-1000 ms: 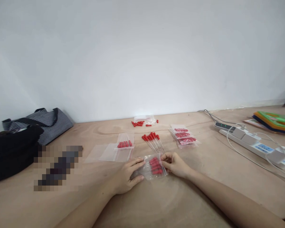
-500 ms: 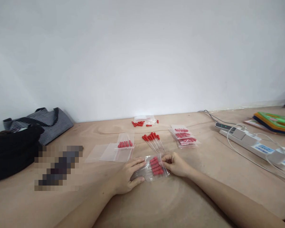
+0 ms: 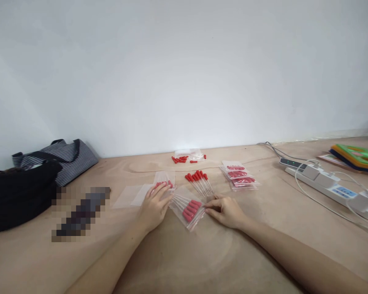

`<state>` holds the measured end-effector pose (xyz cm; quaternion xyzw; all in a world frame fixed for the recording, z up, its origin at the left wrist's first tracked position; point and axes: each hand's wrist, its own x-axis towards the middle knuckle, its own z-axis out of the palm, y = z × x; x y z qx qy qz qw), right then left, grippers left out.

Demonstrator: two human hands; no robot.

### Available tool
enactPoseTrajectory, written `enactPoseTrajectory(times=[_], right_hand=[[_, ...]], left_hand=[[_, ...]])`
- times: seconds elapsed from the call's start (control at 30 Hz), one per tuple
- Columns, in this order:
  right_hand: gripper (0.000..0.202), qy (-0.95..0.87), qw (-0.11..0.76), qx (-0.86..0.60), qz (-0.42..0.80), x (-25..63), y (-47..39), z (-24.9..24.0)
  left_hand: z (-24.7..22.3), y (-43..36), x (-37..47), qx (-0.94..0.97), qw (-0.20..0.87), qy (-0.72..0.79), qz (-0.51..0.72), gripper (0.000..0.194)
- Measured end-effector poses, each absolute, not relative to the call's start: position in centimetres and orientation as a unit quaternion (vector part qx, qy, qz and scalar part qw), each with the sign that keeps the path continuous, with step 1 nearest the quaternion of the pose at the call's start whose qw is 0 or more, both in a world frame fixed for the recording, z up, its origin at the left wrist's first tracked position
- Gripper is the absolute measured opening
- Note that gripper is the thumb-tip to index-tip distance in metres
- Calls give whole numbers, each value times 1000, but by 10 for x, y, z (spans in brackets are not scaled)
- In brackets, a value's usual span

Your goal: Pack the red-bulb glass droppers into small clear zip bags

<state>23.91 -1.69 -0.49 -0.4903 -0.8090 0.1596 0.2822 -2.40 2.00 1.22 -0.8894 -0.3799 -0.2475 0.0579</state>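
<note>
A clear zip bag with several red-bulbed glass droppers inside lies on the table between my hands, its bulb end turned toward me. My right hand pinches the bag's right corner between thumb and fingertips. My left hand is stretched out flat, its fingers over the lower part of another bag of droppers and beside the tip end of the first bag. Just beyond, loose droppers lie fanned with their red bulbs pointing away.
Flat unfilled zip bags lie left of my left hand. Stacked filled bags sit at the right. Loose red bulbs lie near the wall. A power strip with cables occupies the right; a striped bag and black cloth item the left.
The dropper bag has turned, its bulbs now nearer me and its tips toward the upper left. My left hand has moved left and away from me, off the bag's near side.
</note>
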Motion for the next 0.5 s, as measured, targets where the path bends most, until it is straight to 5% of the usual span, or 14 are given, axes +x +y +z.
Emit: enactPoseTrajectory(times=[0.23,0.5], right_hand=[[25,-818,222,-530,-14,210,-15,-10],[17,-854,258,-449,-55,209,8,-14]], left_hand=[[13,-8,-6,-929,-49,-281,-236,38],[2,15,-18,-927,62,-250,-273,25]])
